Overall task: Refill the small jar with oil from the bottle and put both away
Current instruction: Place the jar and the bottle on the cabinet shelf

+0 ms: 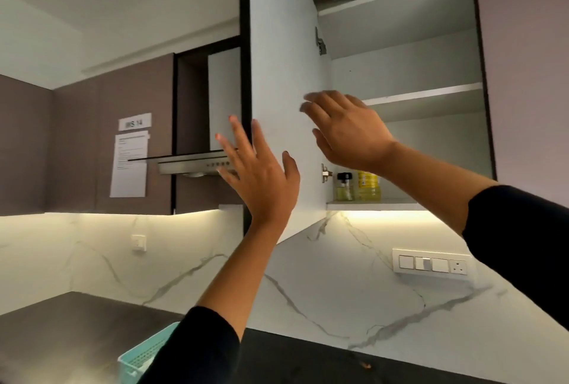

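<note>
Nearest, the left hand [258,180] spreads its grip apart, empty, at the open cabinet door [286,75]. The right hand [348,134], also splayed and empty, reaches in beyond. Just below the right hand, the small jar [345,188] and oil bottle [368,186] stand side by side on the bottom shelf [369,205].

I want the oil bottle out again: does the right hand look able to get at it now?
Probably yes: the right hand is open, and the cupboard door stands open. The oil bottle sits at the shelf's front beside the small jar, nothing before it.
</note>
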